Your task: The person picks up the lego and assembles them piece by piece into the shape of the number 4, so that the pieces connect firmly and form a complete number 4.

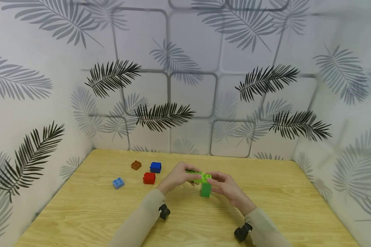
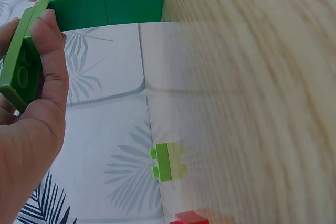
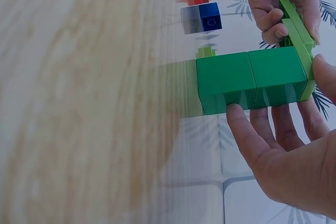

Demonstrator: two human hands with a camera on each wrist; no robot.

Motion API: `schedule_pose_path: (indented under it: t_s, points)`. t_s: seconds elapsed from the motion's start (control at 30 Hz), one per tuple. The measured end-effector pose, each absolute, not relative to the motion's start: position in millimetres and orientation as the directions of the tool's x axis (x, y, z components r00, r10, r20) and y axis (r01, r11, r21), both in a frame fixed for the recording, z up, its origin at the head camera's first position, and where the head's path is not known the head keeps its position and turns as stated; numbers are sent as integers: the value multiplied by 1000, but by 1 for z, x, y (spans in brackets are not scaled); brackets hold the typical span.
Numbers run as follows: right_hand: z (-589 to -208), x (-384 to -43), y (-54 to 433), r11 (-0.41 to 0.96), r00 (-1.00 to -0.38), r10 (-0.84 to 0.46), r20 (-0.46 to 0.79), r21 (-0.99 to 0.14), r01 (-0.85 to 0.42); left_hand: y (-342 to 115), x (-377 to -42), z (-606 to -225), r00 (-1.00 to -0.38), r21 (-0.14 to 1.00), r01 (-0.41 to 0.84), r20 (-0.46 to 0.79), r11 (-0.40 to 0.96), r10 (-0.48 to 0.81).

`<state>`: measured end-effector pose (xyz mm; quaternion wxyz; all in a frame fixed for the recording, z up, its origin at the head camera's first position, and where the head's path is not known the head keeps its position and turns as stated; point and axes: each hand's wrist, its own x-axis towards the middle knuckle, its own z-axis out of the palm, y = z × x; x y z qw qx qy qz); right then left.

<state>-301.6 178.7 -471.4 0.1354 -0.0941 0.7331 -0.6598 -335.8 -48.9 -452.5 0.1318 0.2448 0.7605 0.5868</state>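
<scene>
Two dark green bricks [image 3: 252,80] are stacked upright on the wooden table, topped by a light green brick. A long light green brick [image 2: 23,59] reaches sideways from the tower's top toward the left. My left hand [image 1: 180,176] pinches this long brick between thumb and fingers, its studless underside partly showing in the left wrist view. My right hand [image 1: 228,188] holds the tower from the right, fingers along the dark green side and thumb at the light green top. The exact join between the light green pieces is partly covered by fingers.
Left of the hands lie a red brick [image 1: 149,178], a dark blue brick [image 1: 155,167], a brown brick [image 1: 136,165] and a light blue brick [image 1: 118,183]. A small light green brick [image 2: 164,162] stands behind the left hand, hidden in the head view. Patterned walls border the table.
</scene>
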Motion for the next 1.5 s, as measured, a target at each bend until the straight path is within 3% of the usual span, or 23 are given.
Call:
schedule_pose_path:
  t_s: [0.5,0.97,1.5]
  points:
    - [-472,-303,176,99,-950,-305,-72,-994,43,-52,-341,-448,-837,967,161,28,197,547]
    - [-469,-303,170,109,-950,-305,-60,-994,28,-66,-344,-449,-822,921,251,41,297,568]
    - [-470,-300,175,113,-957,-279,-82,-992,52,-99,-349,-449,-707,919,266,-18,290,707]
